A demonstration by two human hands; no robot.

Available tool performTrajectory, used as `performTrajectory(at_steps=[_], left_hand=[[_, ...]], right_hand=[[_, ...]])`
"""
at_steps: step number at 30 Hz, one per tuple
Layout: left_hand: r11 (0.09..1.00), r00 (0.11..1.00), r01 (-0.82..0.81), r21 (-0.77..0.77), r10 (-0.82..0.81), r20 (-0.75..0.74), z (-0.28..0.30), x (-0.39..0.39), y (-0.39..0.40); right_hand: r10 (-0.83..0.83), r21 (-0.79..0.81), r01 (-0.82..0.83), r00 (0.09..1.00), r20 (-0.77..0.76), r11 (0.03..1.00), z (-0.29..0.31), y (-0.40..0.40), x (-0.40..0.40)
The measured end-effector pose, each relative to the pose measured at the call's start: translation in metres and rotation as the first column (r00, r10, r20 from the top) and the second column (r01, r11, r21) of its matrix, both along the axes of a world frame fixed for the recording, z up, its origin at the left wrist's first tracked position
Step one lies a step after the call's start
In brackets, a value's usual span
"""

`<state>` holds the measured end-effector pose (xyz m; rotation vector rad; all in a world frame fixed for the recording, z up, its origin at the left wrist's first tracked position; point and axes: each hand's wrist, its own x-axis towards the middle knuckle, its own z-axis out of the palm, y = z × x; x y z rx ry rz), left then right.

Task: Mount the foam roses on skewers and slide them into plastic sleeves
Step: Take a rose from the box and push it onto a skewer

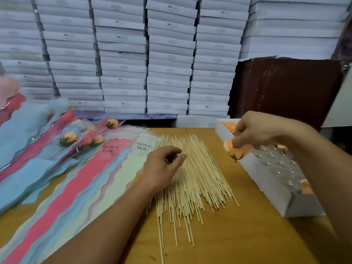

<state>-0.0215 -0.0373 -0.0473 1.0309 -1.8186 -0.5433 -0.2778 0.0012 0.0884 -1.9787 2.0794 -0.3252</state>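
Wooden table [238, 235], right hand [262, 130] pinching peach rose [237, 150] (green calyx down), left hand [162, 168] fingers curled over skewers [200, 178], two hands

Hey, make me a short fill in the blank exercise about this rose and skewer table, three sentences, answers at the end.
1. The right hand holds a peach foam ____ above the white box.
2. The left hand rests on the pile of wooden ____.
3. The sleeves beside the left hand are printed with the words LOVE ____.

Missing words: rose; skewers; YOU
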Motion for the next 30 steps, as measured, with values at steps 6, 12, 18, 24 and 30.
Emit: performTrajectory(at_steps=[6,12,18,24,30], left_hand=[[0.964,0.974,0.220,0.149,-0.207,-0.094,0.004,-0.005,0.009],[0.968,0.974,0.201,0.148,-0.181,-0.139,0.002,-0.004,0.006],[0.989,0.989,0.094,0.117,-0.079,-0.124,0.000,0.000,-0.002],[0.983,0.967,-0.072,0.171,0.111,-0.230,-0.001,0.003,-0.013],[0.961,0.941,-0.124,0.248,0.194,-0.279,-0.001,0.005,-0.020]], right_hand=[[0.019,-0.054,-0.011,0.988,0.154,0.998,-0.020,-0.022,0.056],[-0.004,-0.098,0.043,0.930,0.368,0.994,-0.046,-0.041,0.086],[0.061,-0.091,-0.015,0.849,0.524,0.996,-0.071,-0.053,0.091],[-0.080,-0.195,0.260,0.768,0.636,0.946,-0.098,-0.068,0.089],[-0.130,-0.252,0.148,0.987,0.090,0.956,-0.127,-0.073,0.108]])
